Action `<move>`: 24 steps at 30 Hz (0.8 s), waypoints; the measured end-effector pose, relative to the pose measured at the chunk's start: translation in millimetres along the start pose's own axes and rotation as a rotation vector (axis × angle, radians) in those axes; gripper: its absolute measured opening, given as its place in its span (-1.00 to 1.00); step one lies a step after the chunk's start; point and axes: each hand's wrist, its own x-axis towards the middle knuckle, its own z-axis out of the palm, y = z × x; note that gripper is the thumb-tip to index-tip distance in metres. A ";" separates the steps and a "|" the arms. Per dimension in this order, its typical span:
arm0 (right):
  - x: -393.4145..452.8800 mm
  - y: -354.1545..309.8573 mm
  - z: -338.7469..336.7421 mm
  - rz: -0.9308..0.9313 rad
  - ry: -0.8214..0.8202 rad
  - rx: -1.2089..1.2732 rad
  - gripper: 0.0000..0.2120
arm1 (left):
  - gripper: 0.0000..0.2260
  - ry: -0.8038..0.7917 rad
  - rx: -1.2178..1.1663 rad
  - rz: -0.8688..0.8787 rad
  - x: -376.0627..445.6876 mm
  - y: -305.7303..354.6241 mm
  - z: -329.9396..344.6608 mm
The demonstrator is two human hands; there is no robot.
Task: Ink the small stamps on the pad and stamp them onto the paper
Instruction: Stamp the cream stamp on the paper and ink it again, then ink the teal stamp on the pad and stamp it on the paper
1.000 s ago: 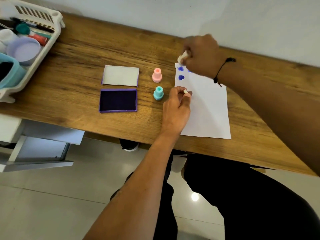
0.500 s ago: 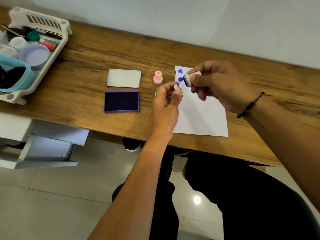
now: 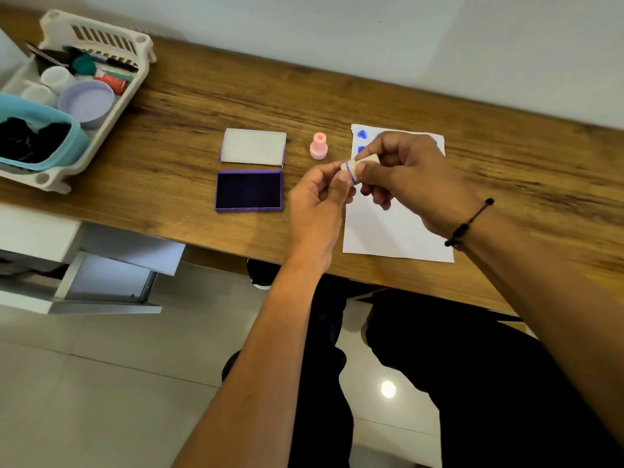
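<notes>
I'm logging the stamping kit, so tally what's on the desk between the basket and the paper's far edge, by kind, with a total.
Stamps: 2, the pink stamp standing on the desk and the white stamp held between both hands
Ink pad: 1, the open ink pad
Lid: 1, the pad lid
Paper: 1, the paper sheet
Total: 5

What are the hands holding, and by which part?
Both hands pinch a small cream stamp: right hand by its body, left hand at its blue-inked end.
</notes>
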 end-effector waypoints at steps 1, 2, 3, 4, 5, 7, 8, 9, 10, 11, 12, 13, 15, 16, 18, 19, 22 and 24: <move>-0.2 -0.5 2.1 -0.005 -0.008 -0.015 -0.95 | -0.89 -0.001 0.002 -0.011 -0.6 0.3 -2.4; -0.1 -1.1 4.5 -0.014 -0.014 -0.030 -0.95 | -0.89 0.000 0.007 -0.017 -1.3 0.5 -5.0; 0.0 -1.6 7.4 -0.026 -0.015 -0.044 -0.94 | -0.89 0.001 0.016 -0.019 -2.1 0.7 -7.3; 0.1 -1.7 10.4 -0.040 -0.010 -0.063 -0.93 | -0.88 0.004 0.027 -0.021 -2.7 0.4 -9.7; 0.4 -0.7 13.7 -0.052 -0.003 -0.081 -0.92 | -0.87 0.005 0.045 -0.025 -3.3 0.7 -12.1; 1.2 4.0 21.0 -0.051 -0.005 -0.094 -0.90 | -0.87 0.011 0.135 -0.055 -2.8 -0.4 -17.5; 1.3 7.6 25.7 -0.036 -0.011 -0.103 -0.90 | -0.86 0.017 0.229 -0.080 -2.0 -1.8 -20.6; 1.7 12.6 30.9 -0.021 -0.012 -0.139 -0.90 | -0.84 0.034 0.346 -0.104 -1.2 -3.7 -23.3; 1.9 18.5 36.7 -0.022 -0.003 -0.225 -0.88 | -0.82 0.075 0.446 -0.119 -0.3 -5.6 -26.0; 2.2 24.4 42.4 -0.042 0.014 -0.349 -0.86 | -0.81 0.144 0.503 -0.126 0.3 -6.5 -28.1; 2.3 29.6 48.6 -0.074 0.024 -0.478 -0.85 | -0.80 0.219 0.519 -0.129 0.3 -6.0 -30.1; 2.2 33.7 54.1 -0.108 0.026 -0.588 -0.83 | -0.79 0.281 0.519 -0.126 0.1 -4.9 -31.5; 2.3 39.5 62.0 -0.184 0.011 -0.745 -0.77 | -0.79 0.320 0.516 -0.128 0.1 -2.2 -32.1; 3.4 41.1 64.4 -0.227 0.005 -0.812 -0.74 | -0.79 0.312 0.511 -0.130 1.0 -1.5 -31.8; 5.9 41.0 66.7 -0.285 -0.020 -0.913 -0.68 | -0.79 0.299 0.506 -0.134 1.8 -0.1 -31.0; 6.9 39.5 66.2 -0.295 -0.038 -0.940 -0.66 | -0.79 0.300 0.504 -0.136 2.1 0.2 -30.8; 9.3 28.4 57.6 -0.278 -0.008 -0.872 -0.61 | -0.79 0.309 0.487 -0.135 3.5 -1.0 -31.8; 17.6 18.9 48.0 -0.273 0.124 -0.745 -0.62 | -0.79 0.316 0.470 -0.122 4.5 -1.9 -31.2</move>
